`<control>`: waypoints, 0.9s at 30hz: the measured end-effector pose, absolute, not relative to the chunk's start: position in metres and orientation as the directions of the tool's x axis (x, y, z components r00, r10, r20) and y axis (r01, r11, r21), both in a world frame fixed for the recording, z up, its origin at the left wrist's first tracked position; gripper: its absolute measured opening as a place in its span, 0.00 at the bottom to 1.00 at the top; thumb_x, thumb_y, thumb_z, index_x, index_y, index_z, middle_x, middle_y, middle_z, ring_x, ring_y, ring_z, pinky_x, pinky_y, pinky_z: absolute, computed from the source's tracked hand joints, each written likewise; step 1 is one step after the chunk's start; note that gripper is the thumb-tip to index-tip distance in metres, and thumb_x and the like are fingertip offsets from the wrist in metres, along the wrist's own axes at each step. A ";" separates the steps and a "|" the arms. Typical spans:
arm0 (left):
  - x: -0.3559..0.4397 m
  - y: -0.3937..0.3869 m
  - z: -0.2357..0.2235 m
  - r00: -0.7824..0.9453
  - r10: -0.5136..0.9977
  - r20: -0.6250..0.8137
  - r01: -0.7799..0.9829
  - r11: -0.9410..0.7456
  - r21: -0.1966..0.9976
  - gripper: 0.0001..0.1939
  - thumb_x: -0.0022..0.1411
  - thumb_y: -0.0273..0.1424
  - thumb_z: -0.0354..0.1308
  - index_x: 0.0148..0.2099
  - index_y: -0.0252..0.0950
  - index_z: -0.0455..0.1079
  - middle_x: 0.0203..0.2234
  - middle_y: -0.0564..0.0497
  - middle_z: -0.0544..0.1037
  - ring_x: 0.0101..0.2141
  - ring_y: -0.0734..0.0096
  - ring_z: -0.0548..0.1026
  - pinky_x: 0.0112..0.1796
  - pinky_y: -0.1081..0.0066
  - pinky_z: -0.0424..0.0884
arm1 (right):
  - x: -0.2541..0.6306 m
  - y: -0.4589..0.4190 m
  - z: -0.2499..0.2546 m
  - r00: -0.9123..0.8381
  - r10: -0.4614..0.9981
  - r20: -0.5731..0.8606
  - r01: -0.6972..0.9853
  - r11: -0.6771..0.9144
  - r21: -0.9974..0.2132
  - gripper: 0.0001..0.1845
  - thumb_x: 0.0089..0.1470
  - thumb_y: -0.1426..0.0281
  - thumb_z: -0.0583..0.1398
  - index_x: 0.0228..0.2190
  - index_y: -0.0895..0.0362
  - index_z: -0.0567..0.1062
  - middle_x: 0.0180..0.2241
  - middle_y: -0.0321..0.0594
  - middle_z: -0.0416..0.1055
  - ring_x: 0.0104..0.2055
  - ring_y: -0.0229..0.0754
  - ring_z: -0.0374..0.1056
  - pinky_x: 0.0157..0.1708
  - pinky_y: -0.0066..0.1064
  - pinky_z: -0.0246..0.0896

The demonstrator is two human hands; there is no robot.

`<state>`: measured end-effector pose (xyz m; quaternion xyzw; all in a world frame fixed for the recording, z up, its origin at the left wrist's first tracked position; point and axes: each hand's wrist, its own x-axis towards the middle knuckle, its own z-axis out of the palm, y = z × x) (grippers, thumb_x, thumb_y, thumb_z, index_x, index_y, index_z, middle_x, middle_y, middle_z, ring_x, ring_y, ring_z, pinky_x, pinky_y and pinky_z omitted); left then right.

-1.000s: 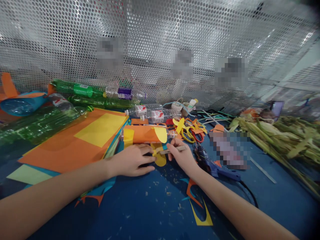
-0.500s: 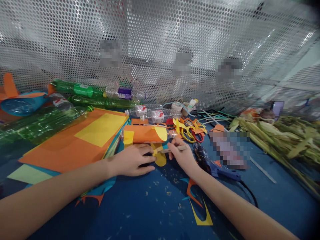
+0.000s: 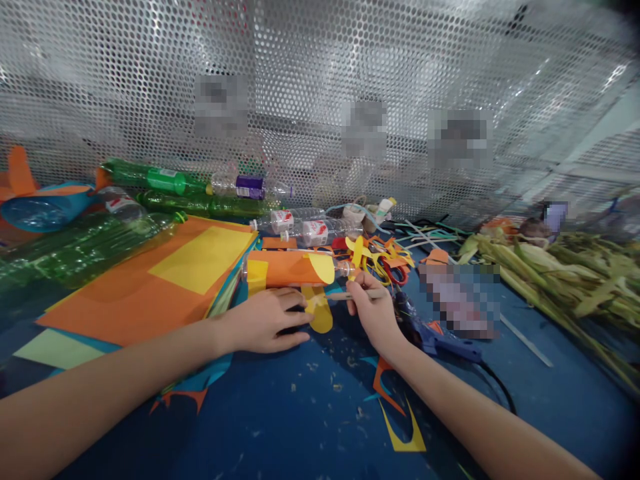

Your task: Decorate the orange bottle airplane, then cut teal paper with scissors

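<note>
One flat yellow paper piece with a rounded end (image 3: 323, 321) is lying over the blue tabletop (image 3: 280, 420), just on your side of the clear plastic bottle wrapped in orange paper (image 3: 293, 269). Your left hand (image 3: 273, 321) is resting palm down, fingertips at the paper's left edge; whether they are pinching anything, cannot tell. Your right hand (image 3: 373, 310) is gripping a slim pale stick (image 3: 345, 295), material unclear. Change noted: against half a second ago, that hand is shifting rightward, the stick's tip drawing away from your left fingertips. Judgement: this is uncovering the paper's middle, your left hand probably steadying it. Farther right, a blue glue gun (image 3: 440, 341) is lying near your right wrist.
</note>
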<state>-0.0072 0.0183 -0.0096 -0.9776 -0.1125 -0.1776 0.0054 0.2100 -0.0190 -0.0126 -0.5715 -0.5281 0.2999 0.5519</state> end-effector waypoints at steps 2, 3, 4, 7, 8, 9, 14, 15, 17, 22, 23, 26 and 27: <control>-0.007 0.018 -0.008 0.917 0.218 0.334 0.224 -0.974 0.021 0.17 0.66 0.40 0.46 0.48 0.37 0.69 0.42 0.42 0.73 0.44 0.60 0.72 0.42 0.60 0.71 | 0.211 -0.019 -0.014 0.259 0.941 0.220 0.278 0.145 -0.950 0.14 0.50 0.69 0.55 0.18 0.53 0.57 0.08 0.25 0.56 0.13 0.33 0.50 0.19 0.27 0.47; -0.007 0.018 -0.008 0.917 0.215 0.335 0.222 -0.975 0.015 0.17 0.66 0.40 0.46 0.48 0.37 0.69 0.42 0.41 0.73 0.44 0.59 0.72 0.42 0.59 0.71 | 0.211 -0.018 -0.014 0.248 0.947 0.206 0.289 0.131 -0.949 0.13 0.50 0.69 0.55 0.18 0.53 0.57 0.08 0.25 0.57 0.13 0.33 0.50 0.19 0.27 0.48; -0.007 0.018 -0.007 0.917 0.212 0.338 0.221 -0.975 0.011 0.17 0.66 0.40 0.46 0.48 0.37 0.69 0.43 0.41 0.73 0.44 0.59 0.72 0.42 0.59 0.71 | 0.211 -0.018 -0.015 0.240 0.951 0.197 0.299 0.121 -0.947 0.13 0.50 0.69 0.56 0.19 0.53 0.58 0.08 0.25 0.57 0.13 0.34 0.50 0.19 0.27 0.48; -0.006 0.018 -0.008 0.914 0.209 0.347 0.220 -0.976 0.009 0.17 0.66 0.40 0.46 0.48 0.37 0.69 0.42 0.42 0.73 0.44 0.60 0.72 0.42 0.60 0.71 | 0.212 -0.017 -0.017 0.221 0.954 0.202 0.324 0.123 -0.938 0.13 0.50 0.68 0.56 0.19 0.53 0.58 0.08 0.26 0.58 0.14 0.34 0.52 0.21 0.27 0.50; -0.007 0.018 -0.009 0.914 0.210 0.346 0.220 -0.976 0.013 0.17 0.66 0.40 0.46 0.48 0.37 0.69 0.42 0.42 0.73 0.44 0.60 0.72 0.42 0.60 0.71 | 0.212 -0.017 -0.017 0.215 0.955 0.206 0.333 0.126 -0.934 0.13 0.51 0.68 0.56 0.19 0.53 0.58 0.08 0.26 0.59 0.14 0.34 0.53 0.21 0.27 0.50; -0.007 0.018 -0.009 0.914 0.212 0.345 0.220 -0.975 0.018 0.17 0.66 0.40 0.46 0.48 0.37 0.69 0.42 0.42 0.73 0.44 0.60 0.72 0.42 0.60 0.71 | 0.212 -0.017 -0.017 0.213 0.955 0.207 0.341 0.126 -0.932 0.13 0.51 0.68 0.56 0.18 0.53 0.58 0.08 0.27 0.59 0.14 0.34 0.53 0.22 0.27 0.51; -0.007 0.018 -0.010 0.909 0.224 0.351 0.230 -0.973 0.026 0.17 0.65 0.40 0.46 0.48 0.37 0.69 0.42 0.41 0.73 0.44 0.60 0.72 0.43 0.59 0.70 | 0.211 -0.017 -0.016 0.201 0.960 0.197 0.352 0.117 -0.929 0.13 0.51 0.68 0.56 0.18 0.53 0.59 0.09 0.27 0.61 0.14 0.34 0.53 0.20 0.26 0.50; -0.007 0.017 -0.009 0.911 0.226 0.345 0.233 -0.972 0.020 0.17 0.65 0.40 0.46 0.48 0.37 0.70 0.42 0.41 0.73 0.44 0.59 0.72 0.43 0.59 0.70 | 0.211 -0.017 -0.016 0.196 0.961 0.197 0.351 0.119 -0.929 0.13 0.51 0.68 0.56 0.19 0.53 0.59 0.09 0.27 0.61 0.14 0.34 0.53 0.20 0.26 0.50; -0.006 0.017 -0.009 0.914 0.234 0.332 0.243 -0.970 0.016 0.17 0.66 0.40 0.46 0.48 0.37 0.70 0.42 0.41 0.74 0.44 0.59 0.72 0.43 0.58 0.70 | 0.211 -0.017 -0.016 0.186 0.963 0.195 0.344 0.122 -0.931 0.12 0.50 0.68 0.56 0.19 0.53 0.59 0.09 0.27 0.61 0.14 0.34 0.53 0.20 0.26 0.50; -0.005 0.018 -0.008 0.912 0.228 0.341 0.238 -0.971 0.011 0.17 0.65 0.40 0.46 0.47 0.37 0.70 0.43 0.41 0.73 0.45 0.59 0.72 0.44 0.58 0.70 | 0.211 -0.017 -0.016 0.176 0.966 0.189 0.329 0.124 -0.936 0.13 0.51 0.68 0.56 0.19 0.53 0.59 0.08 0.26 0.60 0.13 0.34 0.53 0.19 0.26 0.49; -0.005 0.018 -0.008 0.913 0.225 0.341 0.236 -0.972 0.008 0.17 0.65 0.41 0.46 0.47 0.37 0.70 0.43 0.41 0.74 0.45 0.59 0.72 0.44 0.58 0.70 | 0.211 -0.017 -0.016 0.175 0.966 0.189 0.330 0.124 -0.936 0.13 0.51 0.68 0.56 0.19 0.53 0.59 0.08 0.27 0.61 0.13 0.34 0.53 0.19 0.26 0.49; -0.005 0.018 -0.008 0.919 0.227 0.323 0.239 -0.971 0.003 0.17 0.66 0.40 0.46 0.47 0.37 0.69 0.43 0.42 0.74 0.45 0.59 0.72 0.44 0.58 0.70 | 0.211 -0.017 -0.015 0.175 0.968 0.181 0.331 0.116 -0.937 0.13 0.50 0.68 0.56 0.18 0.53 0.59 0.08 0.27 0.61 0.14 0.34 0.53 0.19 0.26 0.49; -0.005 0.018 -0.007 0.921 0.228 0.316 0.240 -0.971 0.001 0.17 0.66 0.40 0.45 0.48 0.37 0.69 0.42 0.42 0.74 0.45 0.59 0.72 0.44 0.58 0.70 | 0.210 -0.017 -0.015 0.175 0.968 0.178 0.332 0.112 -0.937 0.13 0.50 0.68 0.56 0.18 0.53 0.59 0.08 0.27 0.61 0.14 0.34 0.53 0.19 0.26 0.49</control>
